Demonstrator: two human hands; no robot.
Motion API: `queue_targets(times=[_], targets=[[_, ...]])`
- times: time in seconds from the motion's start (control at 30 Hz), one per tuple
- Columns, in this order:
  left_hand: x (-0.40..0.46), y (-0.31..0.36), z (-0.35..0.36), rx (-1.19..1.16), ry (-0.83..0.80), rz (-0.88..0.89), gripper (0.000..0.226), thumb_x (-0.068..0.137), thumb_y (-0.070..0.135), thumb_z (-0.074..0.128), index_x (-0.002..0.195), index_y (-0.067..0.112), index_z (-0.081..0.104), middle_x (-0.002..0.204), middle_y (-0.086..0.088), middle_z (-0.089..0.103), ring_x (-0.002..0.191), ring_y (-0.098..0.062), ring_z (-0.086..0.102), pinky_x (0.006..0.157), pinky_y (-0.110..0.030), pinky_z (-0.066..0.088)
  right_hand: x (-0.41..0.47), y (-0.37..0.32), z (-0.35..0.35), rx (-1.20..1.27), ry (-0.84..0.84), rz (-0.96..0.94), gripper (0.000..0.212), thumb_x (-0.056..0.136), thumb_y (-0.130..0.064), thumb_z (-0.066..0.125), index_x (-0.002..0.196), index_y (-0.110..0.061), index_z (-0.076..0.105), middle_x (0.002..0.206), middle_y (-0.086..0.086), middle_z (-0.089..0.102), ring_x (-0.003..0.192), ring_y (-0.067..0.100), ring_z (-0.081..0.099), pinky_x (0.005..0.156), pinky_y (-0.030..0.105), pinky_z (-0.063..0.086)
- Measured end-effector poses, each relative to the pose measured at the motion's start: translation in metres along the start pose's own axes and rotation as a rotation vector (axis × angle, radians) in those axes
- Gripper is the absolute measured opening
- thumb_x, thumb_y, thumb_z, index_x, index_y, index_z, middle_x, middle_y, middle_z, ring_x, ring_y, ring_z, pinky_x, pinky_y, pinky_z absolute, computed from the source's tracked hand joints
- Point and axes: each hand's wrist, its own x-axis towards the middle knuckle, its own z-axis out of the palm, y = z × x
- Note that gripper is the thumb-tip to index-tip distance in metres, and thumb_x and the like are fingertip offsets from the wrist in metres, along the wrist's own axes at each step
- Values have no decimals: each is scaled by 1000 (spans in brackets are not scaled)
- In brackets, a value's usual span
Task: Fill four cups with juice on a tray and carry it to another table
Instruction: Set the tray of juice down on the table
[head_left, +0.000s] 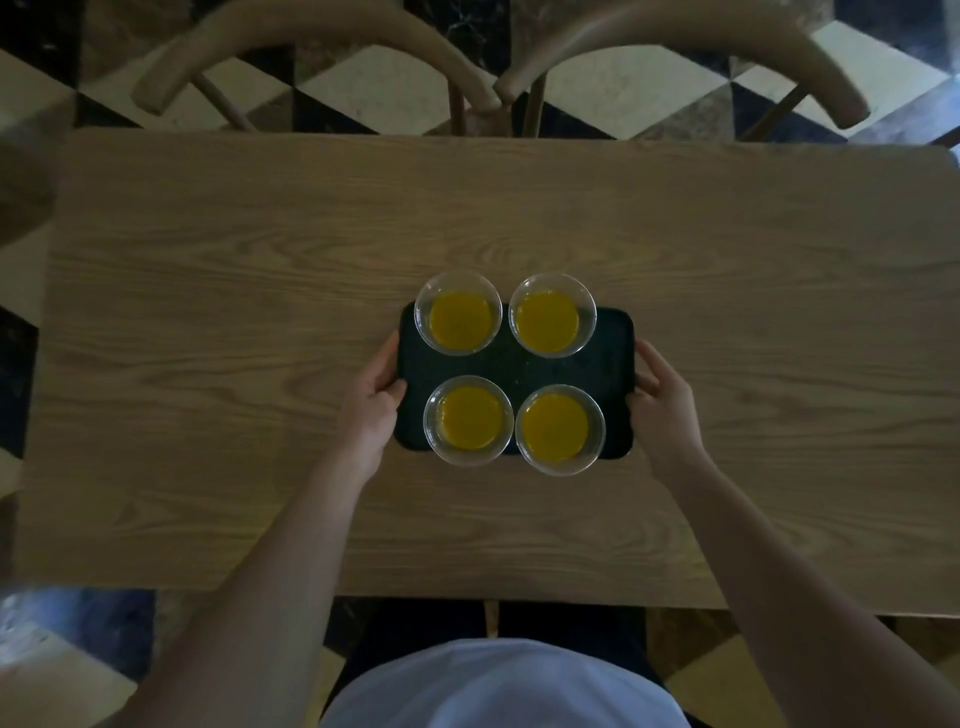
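Observation:
A dark tray (511, 364) lies over the middle of a wooden table (234, 338). On it stand clear cups of orange juice in two rows: far left (458, 319), far right (551, 322), near left (468, 419) and near right (559, 428). My left hand (371, 402) grips the tray's left edge, thumb on the rim. At the right edge my right hand (662, 397) holds the tray the same way. Whether the tray rests on the table or hovers just above it cannot be told.
Two wooden chairs stand at the table's far side, one on the left (311, 31) and one on the right (691, 31). The floor (374, 88) has black and cream tiles. My white shirt (498, 686) fills the bottom of the view.

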Motion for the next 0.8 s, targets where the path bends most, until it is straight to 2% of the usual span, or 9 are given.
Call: queue_targets(times=[0.17, 0.33, 0.5, 0.63, 0.73, 0.8], targets=[[8, 4, -7, -5, -23, 3, 71, 100, -5, 43, 131, 57, 55, 119, 33, 63, 130, -7, 54, 113, -44, 43, 9, -8, 7, 2, 22, -13, 73, 85, 11, 43, 141, -37, 50, 90, -19, 76, 83, 7, 74, 55, 19, 56], [13, 2, -11, 13, -40, 1, 68, 100, -6, 44, 140, 49, 51, 119, 33, 64, 121, 0, 57, 110, -39, 44, 11, -8, 12, -3, 14, -1, 73, 86, 11, 42, 143, -35, 48, 101, -13, 74, 86, 9, 74, 57, 21, 57], [16, 6, -13, 28, -17, -8, 67, 98, -7, 50, 140, 45, 52, 130, 26, 64, 127, -7, 56, 109, -41, 46, 11, -2, 11, -12, 18, -26, 74, 86, 14, 41, 141, -34, 51, 94, -18, 76, 88, 5, 73, 57, 19, 56], [15, 4, -16, 45, -19, -17, 66, 98, -7, 51, 141, 43, 53, 108, 33, 68, 109, 5, 62, 100, -31, 50, 9, 2, 9, -12, 23, -27, 73, 87, 14, 41, 144, -31, 48, 103, -13, 73, 90, 7, 73, 61, 23, 58], [10, -2, -18, 49, -23, -23, 67, 98, -8, 50, 138, 45, 54, 112, 30, 69, 113, 2, 62, 99, -29, 50, 6, 8, 8, -28, 20, -17, 74, 87, 13, 41, 144, -33, 48, 107, -9, 73, 91, 11, 73, 62, 28, 60], [8, -6, -20, 59, -34, -19, 69, 97, -9, 50, 132, 50, 56, 110, 34, 69, 106, 11, 63, 94, -23, 49, 4, 12, 7, -36, 21, -3, 74, 88, 12, 41, 144, -35, 47, 112, -6, 72, 91, 10, 73, 62, 29, 60]])
